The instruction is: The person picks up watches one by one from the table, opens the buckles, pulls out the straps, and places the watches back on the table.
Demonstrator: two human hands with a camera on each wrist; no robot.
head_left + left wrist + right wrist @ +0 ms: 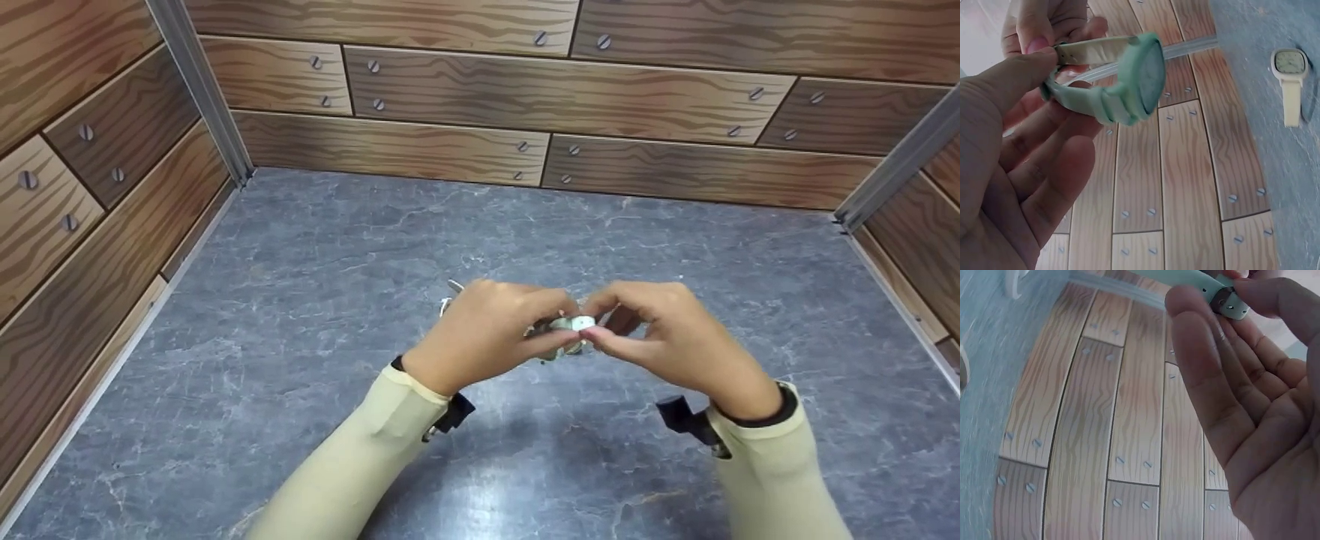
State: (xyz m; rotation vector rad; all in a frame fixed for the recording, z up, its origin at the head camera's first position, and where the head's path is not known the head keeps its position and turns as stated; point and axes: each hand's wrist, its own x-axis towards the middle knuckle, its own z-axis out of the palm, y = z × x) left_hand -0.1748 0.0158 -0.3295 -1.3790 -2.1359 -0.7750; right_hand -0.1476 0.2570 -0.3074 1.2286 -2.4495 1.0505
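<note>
Left hand (pixel 1022 169) pinches the strap of a mint-green watch (pixel 1129 84), its face turned sideways, with other fingers (pixel 1044 22) on the strap above. A cream watch (pixel 1290 79) lies apart on the grey surface (pixel 1275 185).

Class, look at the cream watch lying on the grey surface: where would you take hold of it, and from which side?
Probably pinch the cream watch across its narrow strap, coming from above. It lies flat, face up on the grey surface, so only the strap's two long edges offer an easy grip.

Both hands meet above the middle of the worktop (pixel 300 315), holding a watch (pixel 574 326) between them; a second watch (pixel 1289 84) lies on the worktop behind the left hand (pixel 487 334).
</note>
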